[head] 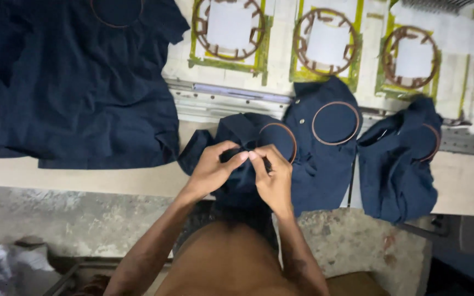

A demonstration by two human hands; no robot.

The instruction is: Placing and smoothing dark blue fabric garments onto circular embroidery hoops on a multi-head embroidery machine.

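At the bench edge, centre: left hand [210, 170] & right hand [272, 178] meet, fingertips pinched together on a fold of the navy shirt [242, 181]. That shirt lies bunched on the bench [83, 178], draping over its front edge; a brown hoop [281, 138] clamped in it sits just beyond the fingers, part hidden by the right hand. What's between the fingertips is too small to tell. Shirt's lower part is hidden behind the arms.

Two more hooped shirts to the right: middle one [325, 148], hoop fully visible; far one [399, 159], hoop mostly folded under cloth. Big navy pile [78, 82] to the left, cut off by the frame top & left.

Back of the bench: three round frames [230, 27] on yellow-green mounts, tops cut off. Grey concrete floor [56, 219] below, stained. White rag [12, 268] bottom left, blurred.
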